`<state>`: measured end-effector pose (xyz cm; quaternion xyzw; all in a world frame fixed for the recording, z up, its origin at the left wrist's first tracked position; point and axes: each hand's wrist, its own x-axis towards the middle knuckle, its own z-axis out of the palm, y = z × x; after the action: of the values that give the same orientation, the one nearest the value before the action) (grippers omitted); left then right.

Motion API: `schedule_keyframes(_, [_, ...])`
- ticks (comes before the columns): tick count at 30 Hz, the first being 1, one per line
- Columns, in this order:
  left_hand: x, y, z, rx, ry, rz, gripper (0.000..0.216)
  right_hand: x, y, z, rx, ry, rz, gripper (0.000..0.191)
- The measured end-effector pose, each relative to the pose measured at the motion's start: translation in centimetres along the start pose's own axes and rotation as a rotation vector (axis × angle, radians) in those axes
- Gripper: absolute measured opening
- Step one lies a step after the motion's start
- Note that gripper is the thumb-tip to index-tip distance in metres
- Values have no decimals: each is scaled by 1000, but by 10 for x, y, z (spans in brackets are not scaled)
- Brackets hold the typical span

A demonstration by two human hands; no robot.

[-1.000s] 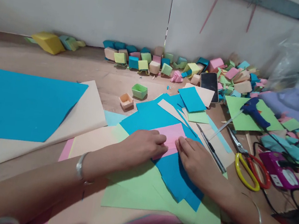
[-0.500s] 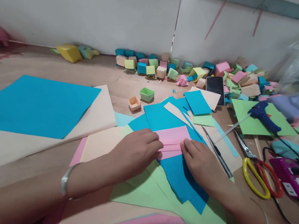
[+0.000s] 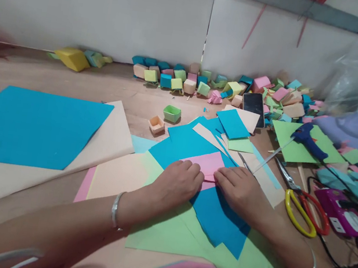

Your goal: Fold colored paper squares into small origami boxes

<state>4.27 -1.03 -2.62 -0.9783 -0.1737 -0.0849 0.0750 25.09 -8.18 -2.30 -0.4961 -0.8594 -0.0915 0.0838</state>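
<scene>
A small pink paper sheet [image 3: 206, 162] lies on a pile of blue [image 3: 184, 141] and green [image 3: 168, 234] sheets in the middle of the table. My left hand [image 3: 177, 182] rests on its left part with the fingers curled and the tips pressed down on the paper. My right hand [image 3: 239, 189] presses on its right part, fingers curled the same way. The two sets of fingertips almost meet over a fold in the pink sheet.
A large blue sheet [image 3: 30, 124] on a cream one lies at the left. Scissors [image 3: 303, 200], a blue glue gun [image 3: 309, 139], a phone [image 3: 254, 107] and cables sit at the right. Two small open paper boxes [image 3: 164, 118] stand behind the pile. Several folded paper cubes [image 3: 186, 79] line the wall.
Both hands have moved closer together on the pink sheet, and less of it shows between them. The view shifted slightly.
</scene>
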Motion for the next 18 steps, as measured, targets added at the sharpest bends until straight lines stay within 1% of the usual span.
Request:
schedule_keyframes(2, [1,0,-1,-5,-18,-44,19,1,3,2,26,16,19,26])
schedule_keyframes(6, [4,-3,-3,-48,-99,-129,16,4,8,9,119,13,102,25])
schedule_keyframes(12, [5,-7,-9,-180,-196,-260,12,7,15,21,328,44,212,13])
schedule_keyframes(15, [6,-10,-12,-235,-223,-299,12,8,18,23,370,18,239,9])
schedule_keyframes(18, [7,-13,-12,-274,-215,-332,10,8,20,21,379,-25,228,6])
